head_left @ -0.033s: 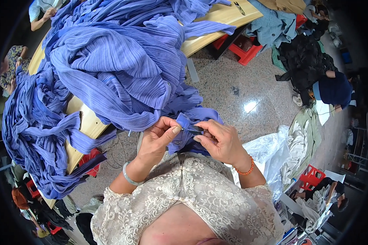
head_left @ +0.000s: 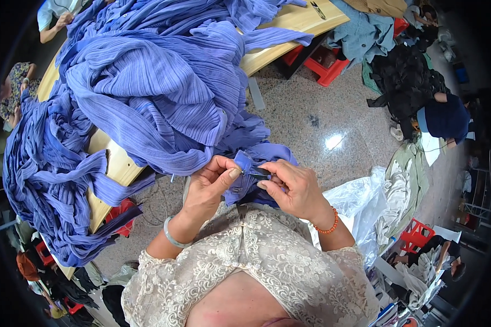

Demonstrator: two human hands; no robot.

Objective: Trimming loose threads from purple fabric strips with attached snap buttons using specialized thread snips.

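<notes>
My left hand (head_left: 213, 182) pinches the edge of a purple-blue ribbed garment (head_left: 244, 161) between thumb and fingertips. Close beside it, my right hand (head_left: 292, 188) is closed around small dark thread snips (head_left: 261, 175), whose tips point left at the pinched cloth. Most of the snips' body is hidden in my fingers. The rest of this garment hangs down in front of my lap. Just beyond my hands, a large heap of similar purple-blue garments (head_left: 153, 82) covers much of the wooden table.
Another pair of snips (head_left: 318, 10) lies on the far part of the wooden table (head_left: 289, 24). A red stool (head_left: 326, 68) stands under it. Black cloth (head_left: 403, 82) and clear plastic sheeting (head_left: 357, 204) lie on the floor to the right. Other people sit around the edges.
</notes>
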